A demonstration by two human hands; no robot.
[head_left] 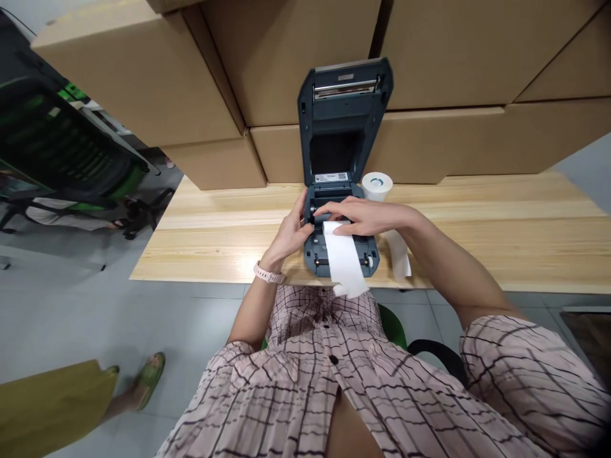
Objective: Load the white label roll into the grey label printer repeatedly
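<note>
A dark grey label printer stands on the wooden table with its lid raised upright. A small roll of white label paper sits over its open bay, and a loose strip from it hangs past the front edge. My left hand grips the printer's left side, its thumb over the rim. Reaching across from the right, my right hand holds the paper roll, thumb in front and fingers stretched over the bay. The roll's far side is hidden under that hand.
Behind the printer, large cardboard boxes are stacked along the table. A second white paper roll stands right of the printer, with a strip on the table beyond my forearm. An office chair and another person's foot are at left.
</note>
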